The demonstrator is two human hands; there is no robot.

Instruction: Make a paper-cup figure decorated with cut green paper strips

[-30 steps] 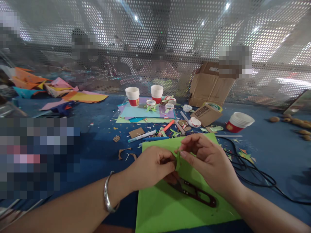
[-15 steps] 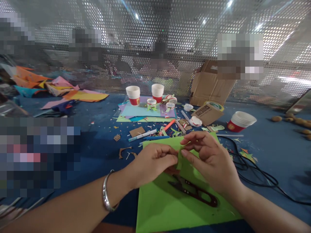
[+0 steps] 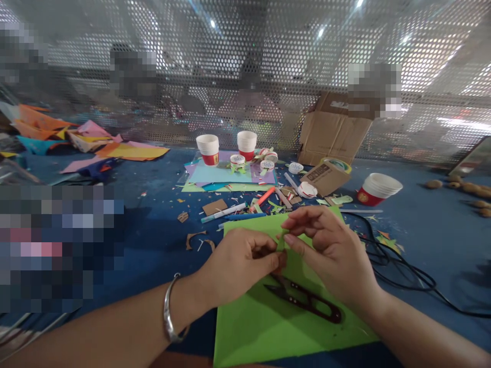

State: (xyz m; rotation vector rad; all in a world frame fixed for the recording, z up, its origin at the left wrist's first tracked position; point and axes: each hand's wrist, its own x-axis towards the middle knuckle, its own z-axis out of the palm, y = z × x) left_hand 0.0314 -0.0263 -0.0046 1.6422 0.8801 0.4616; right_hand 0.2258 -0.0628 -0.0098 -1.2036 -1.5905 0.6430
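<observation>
My left hand (image 3: 240,263) and my right hand (image 3: 330,250) meet above a large green paper sheet (image 3: 261,327) on the blue table. Both pinch a small green paper piece (image 3: 281,243) between their fingertips. My left wrist carries a silver bangle (image 3: 171,314). Dark thread snips (image 3: 305,301) lie on the green sheet just below my hands.
Paper cups (image 3: 209,148) and a side stack of cups (image 3: 378,188) stand behind, with coloured sheets (image 3: 230,176), pens (image 3: 224,212), cardboard boxes (image 3: 332,133) and scraps. A black cable (image 3: 402,278) runs at right. Paper piles (image 3: 88,140) lie far left, before a perforated metal wall (image 3: 245,66).
My hands stay together on the small green piece; my fingertips have shifted slightly and the piece is now more hidden between them.
</observation>
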